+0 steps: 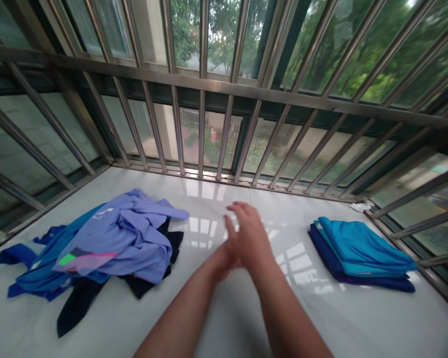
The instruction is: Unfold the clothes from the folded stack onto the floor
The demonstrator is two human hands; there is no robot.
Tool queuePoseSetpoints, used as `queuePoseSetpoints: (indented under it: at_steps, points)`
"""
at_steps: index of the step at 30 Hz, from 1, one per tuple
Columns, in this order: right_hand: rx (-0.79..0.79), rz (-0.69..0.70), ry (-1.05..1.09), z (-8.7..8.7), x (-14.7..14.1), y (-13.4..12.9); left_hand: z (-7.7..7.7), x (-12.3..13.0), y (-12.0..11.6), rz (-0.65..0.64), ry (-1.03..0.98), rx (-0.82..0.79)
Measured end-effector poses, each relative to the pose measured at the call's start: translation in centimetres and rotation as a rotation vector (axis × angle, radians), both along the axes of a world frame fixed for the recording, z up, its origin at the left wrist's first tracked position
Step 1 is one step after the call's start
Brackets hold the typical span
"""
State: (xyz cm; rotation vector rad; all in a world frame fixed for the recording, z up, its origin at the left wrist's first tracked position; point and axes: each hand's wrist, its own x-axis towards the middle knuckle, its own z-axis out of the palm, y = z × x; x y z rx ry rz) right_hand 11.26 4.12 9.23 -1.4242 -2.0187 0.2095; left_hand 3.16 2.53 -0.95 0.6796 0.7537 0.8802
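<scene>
A loose heap of clothes lies on the left, with a lavender garment (pixel 130 233) on top of blue (pixel 45 273) and black (pixel 78 303) ones. On the right sits a neat folded stack, a teal garment (pixel 366 248) over a navy one (pixel 330 263). Between them, above the white surface, my right hand (pixel 248 233) has its fingers apart and holds nothing. My left hand (pixel 226 261) is beside and partly behind it, against its wrist area; its fingers are mostly hidden.
Metal bars (pixel 216 87) run along the back and both sides, with windows behind them. The glossy white tiled surface (pixel 209 199) stretches between the heap and the stack. A small white crumpled thing (pixel 361 206) lies in the back right corner.
</scene>
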Motion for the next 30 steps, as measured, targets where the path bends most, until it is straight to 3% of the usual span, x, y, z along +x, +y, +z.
queuePoseSetpoints:
  at_steps: [3, 6, 7, 10, 15, 18, 20, 22, 24, 27, 30]
  points:
    - [0.035, -0.460, -0.222, -1.9, 11.2, 2.0, 0.3, -0.3, 0.2, -0.008, 0.006, -0.009]
    - [-0.169, -0.936, -0.326, -3.9, 20.0, 2.5, 0.8, -0.6, 0.2, -0.012, 0.018, -0.018]
    - [-0.250, -1.003, -0.325, -4.4, 22.1, 2.5, 0.9, -0.6, 0.1, -0.017, 0.018, -0.013]
    - [-0.342, -1.000, -0.310, -5.5, 26.3, 2.0, 0.9, -0.8, 0.1, -0.018, 0.007, 0.000]
    - [-0.279, -1.087, -0.216, -4.9, 28.6, 1.3, 0.6, -0.9, 0.1, -0.014, -0.007, -0.003]
    - [-0.098, -1.039, -0.221, -3.2, 27.1, 1.4, 0.6, -1.0, 0.0, -0.006, -0.013, 0.006]
    - [0.073, -0.891, -0.235, -1.9, 24.1, 1.5, 0.6, -1.0, -0.1, 0.001, -0.043, 0.037]
    - [0.161, -0.667, -0.234, -1.0, 19.3, 1.2, 0.5, -1.0, -0.2, 0.025, -0.101, 0.077]
    - [0.107, -0.379, -0.217, -0.9, 13.3, 0.2, 0.3, -1.2, -0.1, 0.085, -0.181, 0.105]
    - [-0.151, 0.121, -0.201, -2.0, 5.1, -2.3, 0.3, -1.8, 0.4, 0.252, -0.298, 0.082]
    - [-0.274, 0.351, -0.103, -3.0, 1.7, -3.9, 1.1, -2.8, 1.2, 0.457, -0.339, -0.005]
